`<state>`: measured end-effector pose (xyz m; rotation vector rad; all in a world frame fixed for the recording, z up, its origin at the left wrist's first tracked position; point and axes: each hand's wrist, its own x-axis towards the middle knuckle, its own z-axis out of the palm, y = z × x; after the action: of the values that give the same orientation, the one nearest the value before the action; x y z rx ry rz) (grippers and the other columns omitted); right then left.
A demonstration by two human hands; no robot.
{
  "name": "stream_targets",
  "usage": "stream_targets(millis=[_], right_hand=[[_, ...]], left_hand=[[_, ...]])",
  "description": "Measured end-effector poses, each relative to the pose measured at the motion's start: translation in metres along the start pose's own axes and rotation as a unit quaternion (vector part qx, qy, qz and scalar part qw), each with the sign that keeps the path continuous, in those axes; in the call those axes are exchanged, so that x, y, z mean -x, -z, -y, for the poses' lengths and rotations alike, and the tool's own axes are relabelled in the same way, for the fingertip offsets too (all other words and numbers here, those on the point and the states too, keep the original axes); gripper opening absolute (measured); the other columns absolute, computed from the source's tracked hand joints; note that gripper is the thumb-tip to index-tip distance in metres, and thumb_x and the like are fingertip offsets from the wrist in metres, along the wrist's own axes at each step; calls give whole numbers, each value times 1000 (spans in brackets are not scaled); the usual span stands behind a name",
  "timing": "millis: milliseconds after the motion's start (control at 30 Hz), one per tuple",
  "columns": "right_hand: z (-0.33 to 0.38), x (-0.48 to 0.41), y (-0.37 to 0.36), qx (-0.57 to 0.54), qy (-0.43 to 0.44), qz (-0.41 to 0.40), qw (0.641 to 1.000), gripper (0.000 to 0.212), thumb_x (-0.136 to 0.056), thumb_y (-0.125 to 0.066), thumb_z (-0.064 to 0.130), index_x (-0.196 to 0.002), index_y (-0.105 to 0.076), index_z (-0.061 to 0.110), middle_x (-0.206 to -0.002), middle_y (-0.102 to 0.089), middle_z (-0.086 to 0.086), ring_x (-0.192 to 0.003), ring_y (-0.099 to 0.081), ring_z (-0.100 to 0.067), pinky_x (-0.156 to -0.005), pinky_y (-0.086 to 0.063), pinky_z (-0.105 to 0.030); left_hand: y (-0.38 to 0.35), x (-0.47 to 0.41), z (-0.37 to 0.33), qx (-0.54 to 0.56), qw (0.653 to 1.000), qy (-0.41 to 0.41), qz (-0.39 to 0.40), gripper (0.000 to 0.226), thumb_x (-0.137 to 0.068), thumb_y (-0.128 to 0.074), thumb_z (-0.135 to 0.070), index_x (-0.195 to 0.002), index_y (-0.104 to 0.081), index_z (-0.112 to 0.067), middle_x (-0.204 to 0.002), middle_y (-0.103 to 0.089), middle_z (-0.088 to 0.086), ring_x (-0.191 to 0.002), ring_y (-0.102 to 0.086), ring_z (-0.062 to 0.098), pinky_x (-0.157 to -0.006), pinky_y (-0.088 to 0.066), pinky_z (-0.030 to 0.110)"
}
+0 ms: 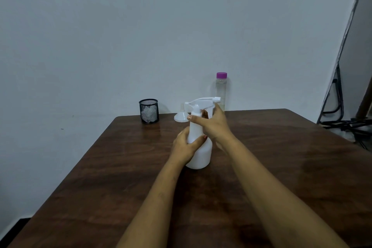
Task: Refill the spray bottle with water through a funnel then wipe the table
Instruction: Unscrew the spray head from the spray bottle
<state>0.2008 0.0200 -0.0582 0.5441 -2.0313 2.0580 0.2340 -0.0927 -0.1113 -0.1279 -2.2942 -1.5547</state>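
A white spray bottle (201,153) stands upright in the middle of the brown wooden table (100,167). My left hand (186,147) grips its body from the left. My right hand (213,125) is curled round the bottle's neck, just under the white trigger head (203,102). Behind the bottle a white funnel (180,116) sits mouth-down on the table. A clear water bottle with a purple cap (221,90) stands upright at the table's far edge, its cap on.
A black mesh cup (149,110) holding a crumpled white cloth stands at the far left of the table, against the grey wall. Black metal legs and cables (342,119) lie on the floor beyond the table's right edge.
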Motion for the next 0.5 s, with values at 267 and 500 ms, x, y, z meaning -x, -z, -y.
stream_targets(millis=[267,500], right_hand=[[33,-6,25,4,25,32,999,31,-83,-72,13,-108,-60,28,-99,-72,12,-94,-67,-2,-73,-52,-15],[84,-20,35,-10,76,12,997,31,-86,-69,13,-113,-57,19,-107,-67,6,-104,-63,-7,-95,-48,-28]], left_hand=[[0,0,0,1,1000,18,4,35,-83,-66,-44,-114,-57,-30,-110,-62,-6,-100,-58,12,-81,-45,28],[3,-3,-5,-13,998,54,28,43,-81,-66,-49,-119,-54,-31,-117,-60,-4,-108,-56,19,-95,-47,44]])
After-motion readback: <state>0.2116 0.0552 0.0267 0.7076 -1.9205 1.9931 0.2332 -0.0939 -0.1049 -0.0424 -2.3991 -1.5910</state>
